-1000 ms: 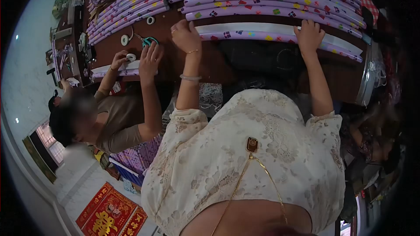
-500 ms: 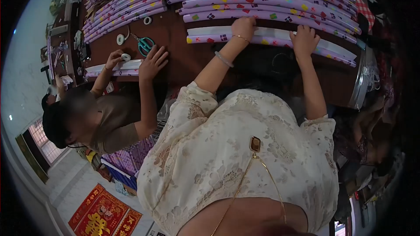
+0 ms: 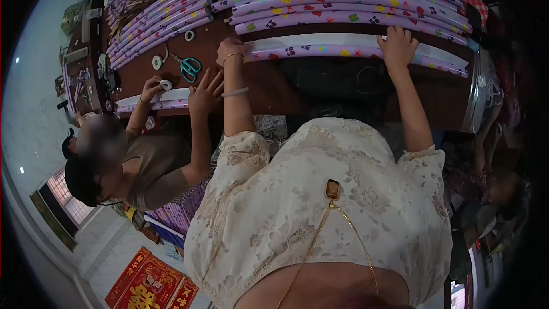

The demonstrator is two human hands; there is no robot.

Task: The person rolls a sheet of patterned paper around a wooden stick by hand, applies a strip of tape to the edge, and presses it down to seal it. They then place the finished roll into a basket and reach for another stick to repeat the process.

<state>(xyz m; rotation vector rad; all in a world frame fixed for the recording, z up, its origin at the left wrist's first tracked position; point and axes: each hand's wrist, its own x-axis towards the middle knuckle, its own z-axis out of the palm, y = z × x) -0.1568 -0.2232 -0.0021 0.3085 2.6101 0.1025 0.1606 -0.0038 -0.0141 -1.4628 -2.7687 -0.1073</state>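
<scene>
A purple patterned roll of wrapping paper (image 3: 317,52) with a white strip along its far side lies crosswise at the near edge of the table. At its left end is my left hand (image 3: 231,51), fingers curled closed against the paper. My right hand (image 3: 398,51) rests over the right part of the same roll, its fingers spread across the white strip. What lies under its palm is hidden.
Beyond lie several finished-looking purple rolls (image 3: 349,15). On the brown table (image 3: 220,28) are teal-handled scissors (image 3: 190,68) and white tape rolls (image 3: 157,62). At left, a co-worker's hands (image 3: 205,92) work on another purple roll (image 3: 171,103).
My left hand has slid leftward from the middle of the roll to its left end. My right hand stays at nearly the same place. The co-worker's hands have shifted slightly.
</scene>
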